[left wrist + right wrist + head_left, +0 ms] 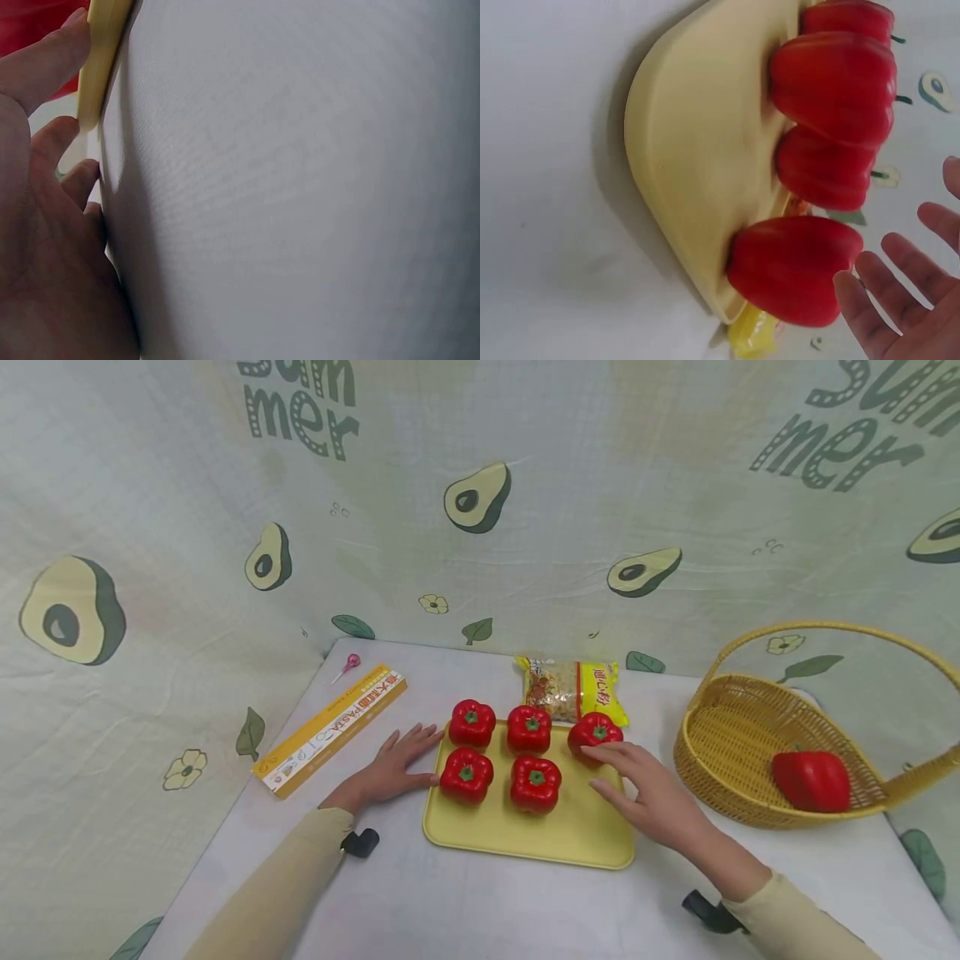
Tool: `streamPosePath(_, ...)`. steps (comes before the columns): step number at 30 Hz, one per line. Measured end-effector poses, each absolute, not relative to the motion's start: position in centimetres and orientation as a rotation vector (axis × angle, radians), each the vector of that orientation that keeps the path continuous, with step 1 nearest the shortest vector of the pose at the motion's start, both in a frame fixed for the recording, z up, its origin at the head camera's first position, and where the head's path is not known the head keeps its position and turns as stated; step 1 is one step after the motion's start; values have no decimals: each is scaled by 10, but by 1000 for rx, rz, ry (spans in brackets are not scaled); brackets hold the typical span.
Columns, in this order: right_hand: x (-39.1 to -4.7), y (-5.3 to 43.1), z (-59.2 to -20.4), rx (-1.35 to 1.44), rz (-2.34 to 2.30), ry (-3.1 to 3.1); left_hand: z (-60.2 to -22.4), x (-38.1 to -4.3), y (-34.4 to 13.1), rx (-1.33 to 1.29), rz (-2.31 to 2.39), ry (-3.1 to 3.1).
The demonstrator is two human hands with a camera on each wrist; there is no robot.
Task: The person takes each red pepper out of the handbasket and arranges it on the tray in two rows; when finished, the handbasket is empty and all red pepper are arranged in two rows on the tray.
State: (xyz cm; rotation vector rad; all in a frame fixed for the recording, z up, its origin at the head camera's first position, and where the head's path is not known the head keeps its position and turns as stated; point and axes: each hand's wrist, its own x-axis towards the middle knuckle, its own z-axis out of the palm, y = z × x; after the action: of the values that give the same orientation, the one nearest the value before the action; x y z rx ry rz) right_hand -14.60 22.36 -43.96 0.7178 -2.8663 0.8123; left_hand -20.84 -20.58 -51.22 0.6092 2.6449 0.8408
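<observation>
Several red bell peppers (536,785) stand on a yellow tray (525,842), three along the back and two in front. My left hand (393,767) rests at the tray's left edge with fingers spread; its thumb reaches the rim beside the front left pepper (467,776). In the left wrist view, the thumb (56,60) lies against the tray's side. Over the tray's right side, my right hand (652,793) hovers with fingers extended by the back right pepper (595,732). The right wrist view has its fingertips close to that pepper's top, not wrapped round it.
A wicker basket (738,806) with a tall handle stands at the right, one red bell pepper (812,781) lying inside. Behind the tray lies a yellow pasta bag (573,691). To the left are a long pasta box (330,731) and a pink lollipop (352,662).
</observation>
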Motion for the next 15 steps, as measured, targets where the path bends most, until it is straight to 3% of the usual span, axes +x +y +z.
streamPosePath(15, -145, 266, -423, 481, 751, -2955, -512, -208, -205, 596, 835, 2648)
